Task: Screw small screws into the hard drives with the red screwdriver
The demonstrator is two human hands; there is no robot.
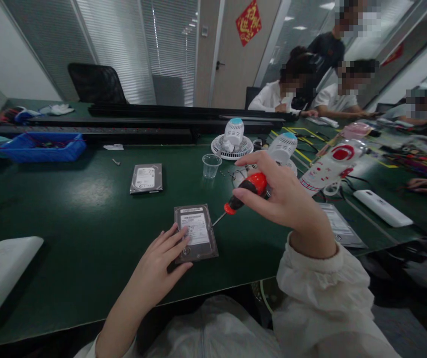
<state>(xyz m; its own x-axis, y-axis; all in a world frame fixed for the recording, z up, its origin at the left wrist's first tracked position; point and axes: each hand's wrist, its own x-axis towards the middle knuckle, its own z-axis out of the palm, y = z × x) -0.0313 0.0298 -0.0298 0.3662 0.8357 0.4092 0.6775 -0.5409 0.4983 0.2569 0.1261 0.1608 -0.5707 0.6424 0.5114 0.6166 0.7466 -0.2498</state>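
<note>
A hard drive (203,248) lies label up on the green table near its front edge. My left hand (157,266) rests on the drive's left side, fingers spread and stretched over the label. Wrapped around a red and black screwdriver (248,191) is my right hand (284,194), to the right of the drive. The screwdriver is tilted, and its tip meets the drive's right edge; whether it sits in a screw is too small to tell. Further back on the left lies a second hard drive (146,179). Behind the first drive stands a clear plastic cup (211,166).
Small white fans (234,132) stand behind the cup. At the right are a pink and white bottle (334,164), a white power bank (383,208) and another drive (342,226). A blue tray (43,147) and a white case (2,278) lie left. Several people sit or stand at the far right.
</note>
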